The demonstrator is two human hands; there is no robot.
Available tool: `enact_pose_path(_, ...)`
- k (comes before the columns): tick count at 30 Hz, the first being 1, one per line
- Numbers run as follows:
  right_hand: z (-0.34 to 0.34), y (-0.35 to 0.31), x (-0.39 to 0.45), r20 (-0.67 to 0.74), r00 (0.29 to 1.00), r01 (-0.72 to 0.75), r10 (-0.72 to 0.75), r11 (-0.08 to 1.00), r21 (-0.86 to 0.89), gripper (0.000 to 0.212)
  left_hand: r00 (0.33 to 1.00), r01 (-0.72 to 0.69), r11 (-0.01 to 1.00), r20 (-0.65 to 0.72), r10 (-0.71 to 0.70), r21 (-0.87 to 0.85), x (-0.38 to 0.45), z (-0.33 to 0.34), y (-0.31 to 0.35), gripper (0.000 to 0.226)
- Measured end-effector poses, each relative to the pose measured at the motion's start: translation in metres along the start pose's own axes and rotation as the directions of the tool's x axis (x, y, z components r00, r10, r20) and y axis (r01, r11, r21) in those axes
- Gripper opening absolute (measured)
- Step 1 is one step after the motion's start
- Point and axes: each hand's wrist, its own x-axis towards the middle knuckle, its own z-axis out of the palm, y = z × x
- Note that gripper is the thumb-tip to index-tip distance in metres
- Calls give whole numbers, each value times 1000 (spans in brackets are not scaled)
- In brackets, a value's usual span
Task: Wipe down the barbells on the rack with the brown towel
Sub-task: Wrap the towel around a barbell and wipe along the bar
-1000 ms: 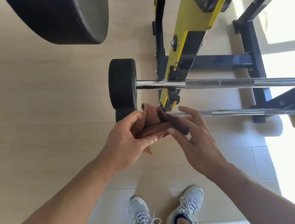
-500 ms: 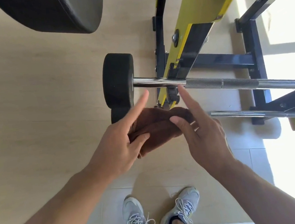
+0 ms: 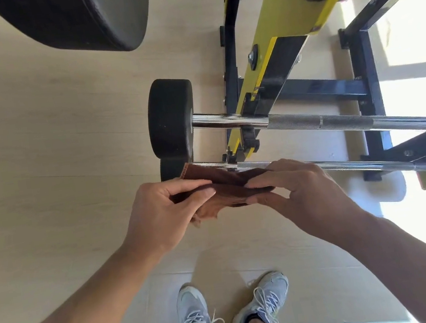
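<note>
Seen from the head camera, both index fingers, which pointed out straight half a second ago, have now curled back onto the brown towel (image 3: 226,189). The left hand (image 3: 164,212) pinches its left end between thumb and fingers; the right hand (image 3: 301,192) pinches the right end, so the folded cloth is bunched between them. Just beyond the hands runs the lower barbell (image 3: 365,166), with the towel's upper corner overlapping it; whether they touch I cannot tell. Past that sits the upper barbell (image 3: 310,120), resting on the yellow and black rack (image 3: 281,50). The floor (image 3: 41,158) is pale wood with tiles nearer the two sneakers (image 3: 198,316), sunlit to the right. Two bars and three black weight plates (image 3: 170,118) show.
</note>
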Motion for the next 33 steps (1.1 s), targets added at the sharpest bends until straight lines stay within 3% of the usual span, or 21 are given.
enact_pose_path(5, -4, -15, -11, -77, 994, -48, 73, 956, 288, 20, 1000, -10, 999, 11, 10, -41, -6, 0, 3, 17)
enact_pose_path(9, -10, -26, -17, -171, 962, -92, 213, 842, 532, 21, 999, -44, 996, 24, 46, -71, -14, 8, 6, 37)
enact_pose_path(12, -20, -33, -19, -174, 955, -90, 242, 789, 608, 19, 996, -88, 986, -9, 87, -139, -18, 19, 3, 37)
enact_pose_path(16, -34, -34, -22, -164, 960, -116, 227, 856, 504, 20, 1000, -10, 951, -25, 2, -310, -16, 25, 7, 25)
enact_pose_path(21, -53, -25, -21, -41, 946, -302, 321, 922, 241, 12, 1000, -9, 918, -13, 4, -397, -14, 21, 14, 22)
enact_pose_path(28, -58, -28, -15, -63, 966, -252, 250, 968, -24, 4, 977, -211, 960, -13, 212, -184, -10, 16, 12, 24)
enact_pose_path(33, -53, -34, -18, -58, 970, -228, 234, 968, 102, 8, 964, -264, 955, -16, 264, -137, -8, 14, 5, 19)
